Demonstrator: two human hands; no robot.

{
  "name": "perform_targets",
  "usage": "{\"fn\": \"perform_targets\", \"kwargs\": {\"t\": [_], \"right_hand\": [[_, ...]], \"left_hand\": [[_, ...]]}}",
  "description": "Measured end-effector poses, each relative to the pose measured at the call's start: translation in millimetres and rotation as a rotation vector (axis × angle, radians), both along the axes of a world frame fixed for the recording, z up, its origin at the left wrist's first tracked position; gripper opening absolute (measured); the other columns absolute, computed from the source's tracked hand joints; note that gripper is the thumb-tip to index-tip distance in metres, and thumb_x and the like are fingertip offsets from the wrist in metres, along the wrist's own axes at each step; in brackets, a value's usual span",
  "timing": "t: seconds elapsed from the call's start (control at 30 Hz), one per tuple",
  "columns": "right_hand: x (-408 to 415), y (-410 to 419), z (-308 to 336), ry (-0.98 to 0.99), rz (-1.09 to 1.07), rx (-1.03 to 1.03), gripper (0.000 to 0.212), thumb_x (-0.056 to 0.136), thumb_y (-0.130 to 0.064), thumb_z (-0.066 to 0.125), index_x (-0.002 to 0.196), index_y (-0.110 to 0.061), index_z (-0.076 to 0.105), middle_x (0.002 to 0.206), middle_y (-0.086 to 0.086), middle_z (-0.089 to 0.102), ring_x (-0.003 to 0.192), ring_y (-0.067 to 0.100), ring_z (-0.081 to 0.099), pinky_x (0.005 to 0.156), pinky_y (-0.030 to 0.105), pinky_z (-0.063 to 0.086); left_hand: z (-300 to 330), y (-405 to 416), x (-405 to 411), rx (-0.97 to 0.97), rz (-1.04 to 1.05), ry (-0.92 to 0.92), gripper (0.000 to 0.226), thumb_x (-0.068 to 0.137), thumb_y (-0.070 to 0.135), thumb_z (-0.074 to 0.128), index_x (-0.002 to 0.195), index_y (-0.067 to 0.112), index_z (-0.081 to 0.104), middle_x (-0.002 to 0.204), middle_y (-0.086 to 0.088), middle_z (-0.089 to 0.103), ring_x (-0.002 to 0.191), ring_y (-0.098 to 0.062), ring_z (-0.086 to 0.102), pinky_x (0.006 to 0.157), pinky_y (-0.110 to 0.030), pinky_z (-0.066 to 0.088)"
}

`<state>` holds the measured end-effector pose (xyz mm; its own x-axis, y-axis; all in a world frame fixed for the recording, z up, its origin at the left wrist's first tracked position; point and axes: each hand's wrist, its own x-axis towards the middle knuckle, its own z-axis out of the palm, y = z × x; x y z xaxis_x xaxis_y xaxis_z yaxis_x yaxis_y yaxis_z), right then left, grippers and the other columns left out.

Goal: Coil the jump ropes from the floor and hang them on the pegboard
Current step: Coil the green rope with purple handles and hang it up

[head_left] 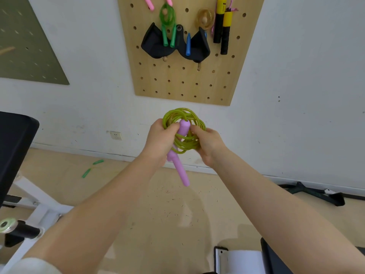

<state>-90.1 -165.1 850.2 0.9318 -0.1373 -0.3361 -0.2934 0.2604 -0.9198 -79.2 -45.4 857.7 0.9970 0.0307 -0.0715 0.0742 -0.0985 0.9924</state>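
Both hands are up in front of the wall, and between them sits a glossy, translucent yellow-green jump rope [182, 131], wound into a loose, round bundle of many thin loops. The left hand [161, 142] curls its fingers around the left side of the coil, and the right hand [207, 144] clasps the right side, thumb pressed onto the loops. 2 smooth, matte lilac handles [180, 171] go with this rope: 1 pokes up through the middle of the coil, its rounded end showing, and the other hangs down below the hands, tapered and slightly tilted. Above, on the wall, the light wooden pegboard [183, 80] shows its rows of round holes; a green rope coil [167, 16] hangs there on a peg with 2 green handles dangling, next to an amber coil [205, 18], black-and-yellow foam-grip handles [223, 30] and black fabric pouches [158, 44]. Down on the pale floor by the skirting lies another rope with green handles [92, 168], well apart from the hands. A white-framed bench [37, 200] with black padding stands at the left.
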Motion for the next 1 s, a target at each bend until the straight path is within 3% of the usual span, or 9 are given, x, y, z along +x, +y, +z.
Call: {"fn": "perform_targets", "kwargs": {"t": [0.07,0.17,0.3,0.4,0.5,0.63,0.73,0.87,1.0], "right_hand": [[-2,5,6,0.152,0.082,0.079,0.015,0.092,-0.015,0.048,0.087,-0.01,0.062,0.079,0.008,0.064,0.077,0.023,0.063,0.081,0.041,0.052],[1,2,17,0.086,0.073,0.269,0.029,0.089,0.011,0.031,0.086,0.001,0.058,0.083,0.015,0.061,0.073,0.026,0.062,0.073,0.041,0.052],[1,-5,18,0.025,0.121,0.181,0.041,0.082,0.02,0.025,0.089,-0.003,0.059,0.085,0.015,0.061,0.075,0.024,0.06,0.072,0.038,0.052],[-2,-17,13,-0.031,0.293,0.053,0.035,0.084,0.01,0.033,0.094,-0.007,0.062,0.089,0.011,0.065,0.081,0.025,0.062,0.083,0.04,0.05],[0,-26,12,-0.105,0.412,0.057,0.028,0.098,-0.018,0.036,0.105,-0.008,0.062,0.089,0.006,0.069,0.083,0.023,0.064,0.081,0.033,0.05],[6,-15,10,-0.171,0.179,0.143,0.024,0.098,-0.021,0.044,0.093,-0.005,0.062,0.073,0.007,0.059,0.063,0.017,0.057,0.071,0.032,0.045],[9,-8,8,-0.148,0.029,0.204,0.018,0.096,-0.017,0.05,0.094,-0.001,0.059,0.068,0.008,0.051,0.058,0.017,0.054,0.064,0.032,0.045],[6,-4,21,-0.164,0.042,-0.089,0.029,0.093,-0.013,0.053,0.121,-0.017,0.046,0.079,0.003,0.057,0.062,0.012,0.056,0.056,0.023,0.044],[2,-16,36,-0.277,0.379,-0.24,0.067,0.09,-0.014,0.058,0.141,-0.04,0.023,0.092,0.001,0.067,0.092,0.014,0.065,0.091,0.029,0.048]], "left_hand": [[-2,-6,0,-0.005,0.0,-0.03,0.032,0.08,0.03,0.055,0.098,0.005,0.061,0.085,-0.008,0.066,0.074,-0.021,0.065,0.065,-0.033,0.051],[-5,-6,-1,-0.04,-0.05,-0.012,0.024,0.083,0.027,0.054,0.093,0.006,0.059,0.084,-0.006,0.066,0.077,-0.019,0.064,0.066,-0.03,0.049],[0,3,0,-0.211,-0.176,0.16,0.025,0.069,0.016,0.062,0.09,0.002,0.062,0.073,-0.006,0.064,0.072,-0.02,0.061,0.069,-0.03,0.049],[2,11,3,-0.192,-0.212,0.206,0.035,0.068,0.012,0.061,0.1,-0.003,0.061,0.084,-0.017,0.066,0.077,-0.031,0.065,0.074,-0.041,0.053],[4,15,3,-0.18,-0.221,0.172,0.019,0.081,0.009,0.052,0.094,-0.002,0.061,0.084,-0.02,0.065,0.076,-0.03,0.066,0.066,-0.032,0.054],[7,10,5,-0.289,-0.197,0.156,0.013,0.086,0.003,0.046,0.088,0.001,0.058,0.071,-0.008,0.06,0.071,-0.025,0.059,0.071,-0.035,0.049],[7,10,4,-0.298,-0.273,0.149,0.017,0.088,0.003,0.046,0.098,-0.001,0.06,0.082,-0.011,0.065,0.078,-0.023,0.063,0.07,-0.033,0.053],[11,9,7,-0.264,-0.252,0.209,0.017,0.093,0.009,0.045,0.084,0.003,0.059,0.064,-0.004,0.061,0.059,-0.015,0.062,0.058,-0.024,0.051],[17,17,26,-0.012,-0.072,0.121,0.023,0.093,0.01,0.043,0.072,0.009,0.052,0.065,-0.003,0.048,0.059,-0.018,0.048,0.055,-0.025,0.038]]}}
